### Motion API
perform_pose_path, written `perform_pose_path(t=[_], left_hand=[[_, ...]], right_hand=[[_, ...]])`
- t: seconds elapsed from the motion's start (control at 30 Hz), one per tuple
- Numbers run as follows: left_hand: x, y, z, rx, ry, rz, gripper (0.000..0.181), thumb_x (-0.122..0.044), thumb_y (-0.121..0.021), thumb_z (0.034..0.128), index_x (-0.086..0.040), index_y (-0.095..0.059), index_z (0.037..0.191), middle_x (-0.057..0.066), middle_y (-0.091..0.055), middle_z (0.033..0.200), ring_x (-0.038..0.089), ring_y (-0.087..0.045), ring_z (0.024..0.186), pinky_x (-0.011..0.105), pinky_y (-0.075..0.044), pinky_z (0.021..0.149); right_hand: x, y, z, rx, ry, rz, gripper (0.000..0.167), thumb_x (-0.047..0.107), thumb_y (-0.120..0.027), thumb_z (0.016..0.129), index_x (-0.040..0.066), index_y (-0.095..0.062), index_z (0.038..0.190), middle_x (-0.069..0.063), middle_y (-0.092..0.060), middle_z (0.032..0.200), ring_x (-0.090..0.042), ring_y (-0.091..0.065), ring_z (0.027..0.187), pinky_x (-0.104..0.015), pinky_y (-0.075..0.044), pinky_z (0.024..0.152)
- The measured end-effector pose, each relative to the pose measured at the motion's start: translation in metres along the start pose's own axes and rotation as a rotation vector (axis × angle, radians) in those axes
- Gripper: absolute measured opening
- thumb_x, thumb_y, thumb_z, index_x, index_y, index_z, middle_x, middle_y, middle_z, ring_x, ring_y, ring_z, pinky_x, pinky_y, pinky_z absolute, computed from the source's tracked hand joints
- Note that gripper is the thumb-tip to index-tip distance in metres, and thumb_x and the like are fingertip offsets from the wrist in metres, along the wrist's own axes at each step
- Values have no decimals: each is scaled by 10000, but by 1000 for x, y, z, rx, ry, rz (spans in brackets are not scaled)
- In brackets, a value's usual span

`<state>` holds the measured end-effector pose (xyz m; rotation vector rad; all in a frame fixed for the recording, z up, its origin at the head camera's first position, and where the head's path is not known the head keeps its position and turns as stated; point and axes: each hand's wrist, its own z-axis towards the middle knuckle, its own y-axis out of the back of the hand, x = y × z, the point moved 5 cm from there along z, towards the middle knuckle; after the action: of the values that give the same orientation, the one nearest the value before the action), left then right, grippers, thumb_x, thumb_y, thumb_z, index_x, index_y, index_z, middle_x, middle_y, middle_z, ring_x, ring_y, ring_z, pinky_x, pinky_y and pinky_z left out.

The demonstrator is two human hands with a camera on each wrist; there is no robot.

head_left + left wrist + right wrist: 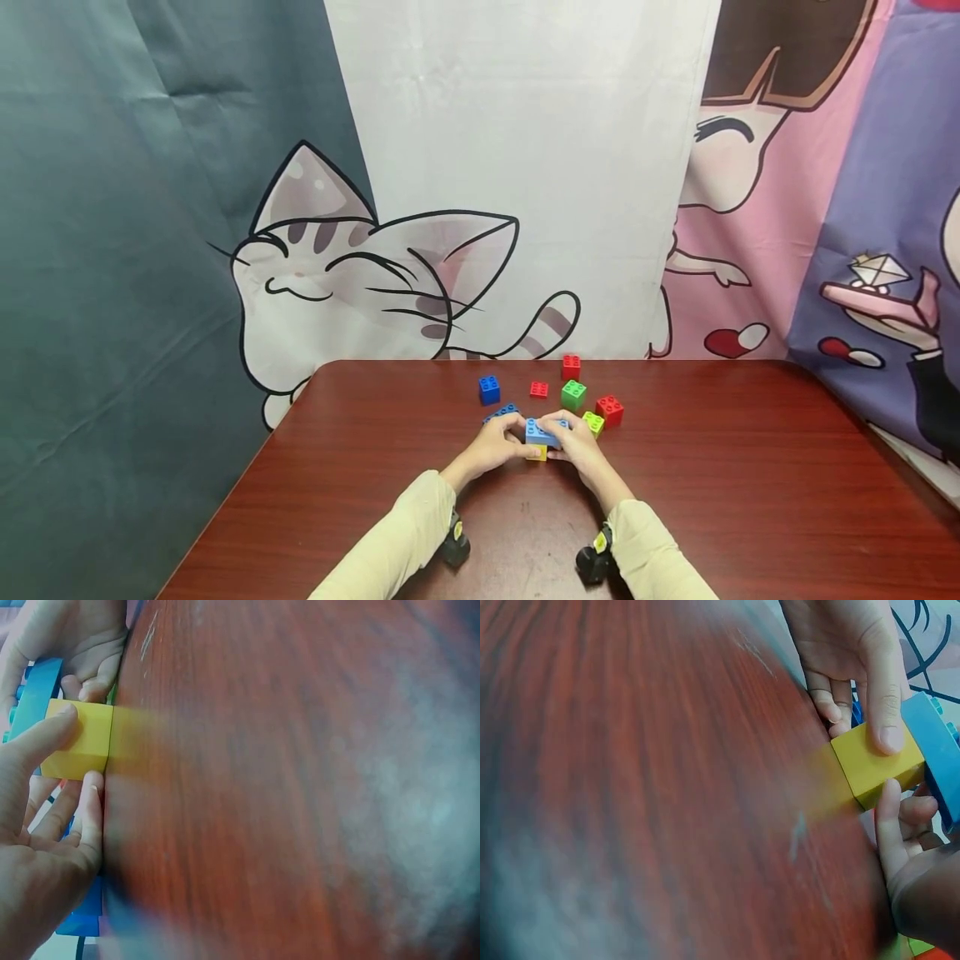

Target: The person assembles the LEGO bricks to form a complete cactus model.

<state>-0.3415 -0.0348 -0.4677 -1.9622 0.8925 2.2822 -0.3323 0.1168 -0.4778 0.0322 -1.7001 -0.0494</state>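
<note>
A light blue brick (534, 433) sits across the top of a yellow brick (537, 454), its right end jutting out past it. With thumb and fingers, my left hand (491, 444) pinches the yellow brick, the thumb flat on its near face in the left wrist view. My right hand (581, 447) grips the overhanging end of the light blue brick, fingers over its top. In the right wrist view the right thumb (889, 799) meets the edge of the yellow brick (870, 761). The yellow brick stands on or just above the table; which one I cannot tell.
Behind the hands lie a long dark blue brick (501, 412), a blue brick (489, 390), a thin red brick (539, 389), a red brick (572, 367) and a green brick (573, 394). Near the right hand are a lime brick (592, 423) and another red brick (610, 410).
</note>
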Motion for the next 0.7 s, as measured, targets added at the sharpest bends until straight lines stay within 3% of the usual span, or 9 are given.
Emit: perform_pose_path(t=[0.33, 0.57, 0.7], left_hand=[[-8, -3, -3, -37, -15, -9, 271, -35, -762, 810, 44, -618, 1026, 230, -643, 959, 83, -554, 654, 158, -418, 577], [-6, -1, -4, -40, -4, -16, 289, -85, -787, 800, -3, -637, 1033, 146, -656, 942, 46, -561, 655, 155, -427, 584], [-2, 0, -2, -51, -10, -37, 294, -100, -800, 790, -13, -660, 1034, 143, -672, 943, 50, -578, 668, 163, -454, 604]], right_hand=[[-2, 3, 2, -36, 72, -16, 200, 183, -633, 920, 3, -654, 1004, 7, -607, 857, -73, -551, 702, -186, -512, 610], [-4, 4, 0, -22, 68, 37, 231, 224, -671, 918, 25, -673, 1036, 56, -622, 858, -68, -570, 744, -190, -532, 644], [-6, 4, -1, -16, 116, 44, 258, 206, -674, 919, -3, -645, 1068, 67, -615, 864, -67, -576, 769, -202, -544, 676]])
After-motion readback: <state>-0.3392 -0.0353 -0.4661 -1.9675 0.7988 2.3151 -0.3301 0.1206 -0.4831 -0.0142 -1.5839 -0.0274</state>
